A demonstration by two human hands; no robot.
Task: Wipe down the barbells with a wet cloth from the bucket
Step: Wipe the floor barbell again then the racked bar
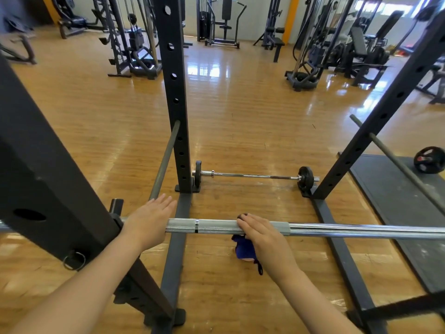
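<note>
Right hand (262, 237) grip: fingers curled over racked barbell (337, 231), blue cloth (244, 248) apparently pinned beneath, tail dangling. Left hand (149, 219) flat, released, resting on bar near rack upright (48, 179). Risk: loose tail slips free mid-stroke; bar rolls on hooks.

just the one view, head-mounted, wide-angle. looks forward and down from standing height, close over the barbell (240, 227) racked across the lower frame, with both hands (149, 220) near the bottom centre and forearms running in from the bottom edge. faces out through the rack uprights (174, 92) across the wooden floor (240, 116) to far machines along the back wall. edges curve from lens distortion. no second view to overlap.
</note>
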